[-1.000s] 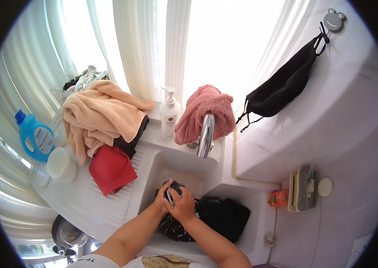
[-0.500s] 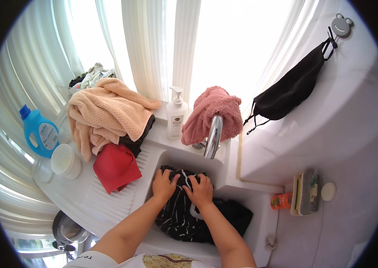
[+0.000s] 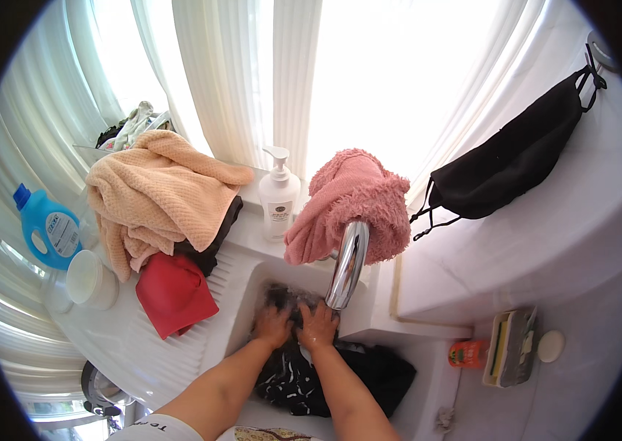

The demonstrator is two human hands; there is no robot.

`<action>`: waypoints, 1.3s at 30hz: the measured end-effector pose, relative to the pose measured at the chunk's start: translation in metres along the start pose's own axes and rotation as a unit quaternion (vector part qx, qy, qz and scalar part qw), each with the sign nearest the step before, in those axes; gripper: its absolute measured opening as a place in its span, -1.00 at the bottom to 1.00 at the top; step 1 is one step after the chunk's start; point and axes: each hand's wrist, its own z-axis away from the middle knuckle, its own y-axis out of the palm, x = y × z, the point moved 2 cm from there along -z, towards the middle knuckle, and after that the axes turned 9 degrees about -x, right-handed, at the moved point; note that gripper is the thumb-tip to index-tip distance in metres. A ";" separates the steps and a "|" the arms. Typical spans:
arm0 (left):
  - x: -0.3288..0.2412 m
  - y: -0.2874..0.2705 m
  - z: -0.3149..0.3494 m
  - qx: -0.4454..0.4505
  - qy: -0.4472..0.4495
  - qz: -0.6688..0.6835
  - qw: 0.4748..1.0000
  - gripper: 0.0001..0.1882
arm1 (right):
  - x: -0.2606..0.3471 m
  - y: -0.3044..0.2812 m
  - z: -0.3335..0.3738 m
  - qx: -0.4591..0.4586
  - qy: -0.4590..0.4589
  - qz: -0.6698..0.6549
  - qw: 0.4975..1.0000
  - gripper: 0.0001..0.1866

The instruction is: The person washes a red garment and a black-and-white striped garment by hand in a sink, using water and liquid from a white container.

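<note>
A black garment with white markings [image 3: 289, 378] lies bunched in the white sink [image 3: 417, 400], its plain black part spreading to the right. At its far end my left hand [image 3: 273, 327] is closed on a fold, fingertips pressed into the fabric. Close beside it, my right hand [image 3: 317, 328] grips the same garment, below the mouth of the chrome faucet [image 3: 349, 264]. The cloth around both sets of fingertips is blurred, so the exact hold is partly hidden. A fluffy pink towel [image 3: 359, 198] drapes over the faucet's base.
Left on the ribbed washboard lie a red cloth [image 3: 176, 295] and a peach towel [image 3: 164, 195]. Farther left stand a blue detergent bottle [image 3: 46, 228] and a white tub [image 3: 92, 281]. A white pump bottle [image 3: 279, 198] stands behind the sink; a black face mask [image 3: 509, 162] hangs right.
My hands have shifted a little nearer in the sink, with the garment still under them. The far end of the garment is now blurred. The whole view has shifted slightly.
</note>
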 end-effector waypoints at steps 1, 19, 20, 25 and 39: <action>0.004 0.002 0.000 -0.077 -0.031 0.109 0.991 -0.37 | -0.001 0.001 -0.002 0.003 0.026 -0.036 0.999 -0.23; -0.060 -0.090 0.072 0.137 -0.243 0.860 0.427 -0.54 | 0.077 -0.109 0.108 -0.266 -0.086 -0.181 0.943 -0.33; -0.059 -0.091 0.075 0.122 -0.254 0.852 0.442 -0.55 | 0.076 -0.105 0.107 -0.276 -0.092 -0.195 0.937 -0.40; -0.046 -0.086 0.078 -0.005 -0.331 0.785 0.524 -0.62 | 0.075 -0.102 0.093 -0.311 -0.137 -0.277 0.899 -0.65; -0.077 -0.244 0.076 -0.200 0.047 0.736 0.645 -0.70 | 0.102 -0.248 0.062 -0.438 -0.379 -0.175 0.796 -0.50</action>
